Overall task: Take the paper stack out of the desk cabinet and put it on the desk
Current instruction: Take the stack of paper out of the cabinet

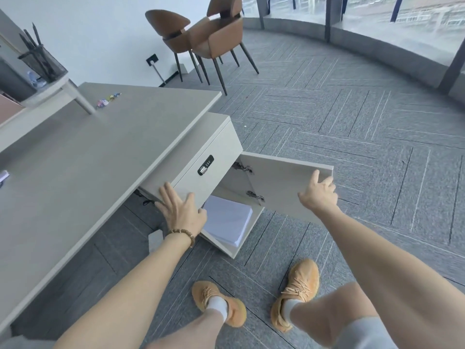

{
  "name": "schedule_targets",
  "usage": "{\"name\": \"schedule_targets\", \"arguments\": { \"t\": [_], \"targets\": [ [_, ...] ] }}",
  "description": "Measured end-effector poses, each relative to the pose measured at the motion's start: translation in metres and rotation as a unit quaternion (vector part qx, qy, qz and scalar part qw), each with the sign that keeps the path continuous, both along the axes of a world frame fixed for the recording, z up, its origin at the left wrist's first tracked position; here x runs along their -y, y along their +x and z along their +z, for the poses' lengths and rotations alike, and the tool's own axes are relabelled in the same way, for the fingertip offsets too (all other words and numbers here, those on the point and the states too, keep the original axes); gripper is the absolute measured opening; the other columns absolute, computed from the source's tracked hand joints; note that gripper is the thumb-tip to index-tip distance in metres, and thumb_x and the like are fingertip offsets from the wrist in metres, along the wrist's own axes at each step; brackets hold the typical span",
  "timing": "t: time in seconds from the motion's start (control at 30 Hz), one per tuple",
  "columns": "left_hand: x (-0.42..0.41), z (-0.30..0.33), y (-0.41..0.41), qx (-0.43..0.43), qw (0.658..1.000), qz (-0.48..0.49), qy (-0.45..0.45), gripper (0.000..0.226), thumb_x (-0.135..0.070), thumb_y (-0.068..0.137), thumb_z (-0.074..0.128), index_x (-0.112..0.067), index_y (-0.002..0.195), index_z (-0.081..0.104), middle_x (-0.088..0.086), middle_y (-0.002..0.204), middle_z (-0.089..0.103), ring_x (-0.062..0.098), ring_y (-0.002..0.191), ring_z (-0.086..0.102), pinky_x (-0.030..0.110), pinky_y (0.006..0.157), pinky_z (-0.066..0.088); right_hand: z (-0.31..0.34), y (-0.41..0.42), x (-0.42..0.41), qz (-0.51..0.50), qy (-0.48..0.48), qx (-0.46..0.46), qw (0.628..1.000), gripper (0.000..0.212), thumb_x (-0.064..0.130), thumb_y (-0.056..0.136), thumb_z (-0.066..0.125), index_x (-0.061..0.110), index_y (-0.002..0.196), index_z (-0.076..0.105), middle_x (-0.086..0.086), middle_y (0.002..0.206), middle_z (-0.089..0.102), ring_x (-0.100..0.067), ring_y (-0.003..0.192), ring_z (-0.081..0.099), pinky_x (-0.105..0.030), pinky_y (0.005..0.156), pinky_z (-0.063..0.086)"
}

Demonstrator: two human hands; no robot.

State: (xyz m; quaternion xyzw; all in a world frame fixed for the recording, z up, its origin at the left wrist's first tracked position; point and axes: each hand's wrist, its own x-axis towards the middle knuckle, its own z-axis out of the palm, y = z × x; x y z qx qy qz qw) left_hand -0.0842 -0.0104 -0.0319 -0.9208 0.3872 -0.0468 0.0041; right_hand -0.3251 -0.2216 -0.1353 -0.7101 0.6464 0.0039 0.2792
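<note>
The white paper stack (226,222) lies flat inside the open desk cabinet (216,157), under the desk (88,152); the left hand (180,210) (beaded bracelet on its wrist) rests on the cabinet front, fingers spread apart. The right hand (318,193) grips the top edge of the cabinet door (281,187), fingers curled over it.

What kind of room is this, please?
Most likely an office: a long grey desk with a lockable cabinet holding a paper stack, a mesh pen holder, and two brown visitor chairs.

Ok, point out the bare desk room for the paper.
The desk is bare between the riser leg, the small coloured bits and its near edge above the cabinet. The far-left end is crowded.
</note>
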Motion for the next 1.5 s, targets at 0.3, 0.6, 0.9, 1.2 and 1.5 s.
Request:
{"name": "schedule_targets", "arguments": {
  "t": [0.3,0.6,0.9,1.2,1.5],
  "targets": [
    [0.015,-0.099,-0.039,-0.162,0.986,-0.013,-0.03,0.04,-0.016,0.086,0.057,-0.012,0.125,0.064,0.023,0.157,0.033,0.037,0.15,0.018,0.05,0.122,0.021,-0.036,0.066,-0.024,0.154,0.048,0.003,0.987,0.068,0.036,0.094,0.055,0.016,0.152,0.027,-0.024,0.155,0.028,-0.041,0.139,0.037,-0.052,0.103,0.043],
    [0.053,-0.233,0.01,-0.381,0.898,0.196,-0.103,0.044,-0.016,0.088,0.061,-0.006,0.13,0.053,0.019,0.136,0.053,0.035,0.12,0.056,0.037,0.095,0.047,-0.16,0.155,-0.011,0.24,0.092,0.024,0.966,0.052,0.029,0.093,0.056,0.006,0.138,0.045,-0.018,0.127,0.055,-0.037,0.111,0.061,-0.047,0.086,0.055],
    [0.096,-0.372,0.069,-0.478,0.806,0.322,-0.134,0.065,-0.021,0.089,0.061,-0.008,0.147,0.035,0.017,0.146,0.048,0.034,0.126,0.054,0.029,0.086,0.04,-0.284,0.248,0.031,0.283,0.118,0.012,0.952,0.055,0.03,0.095,0.056,0.007,0.143,0.043,-0.02,0.134,0.052,-0.039,0.123,0.054,-0.048,0.101,0.049],
    [0.112,-0.458,0.107,-0.474,0.768,0.407,-0.142,0.083,-0.013,0.081,0.064,-0.009,0.151,0.02,0.023,0.15,0.039,0.041,0.127,0.053,0.038,0.095,0.048,-0.362,0.298,0.065,0.282,0.115,0.004,0.952,0.053,0.026,0.095,0.052,0.007,0.142,0.04,-0.019,0.139,0.047,-0.038,0.128,0.049,-0.046,0.1,0.044],
    [0.116,-0.486,0.126,-0.433,0.742,0.491,-0.147,0.068,-0.037,0.069,0.076,0.002,0.122,0.059,0.019,0.123,0.069,0.033,0.108,0.069,0.034,0.083,0.054,-0.392,0.352,0.075,0.312,0.091,-0.023,0.945,0.059,0.026,0.098,0.05,0.004,0.149,0.028,-0.018,0.149,0.04,-0.035,0.137,0.039,-0.042,0.107,0.037]
  ]
}}
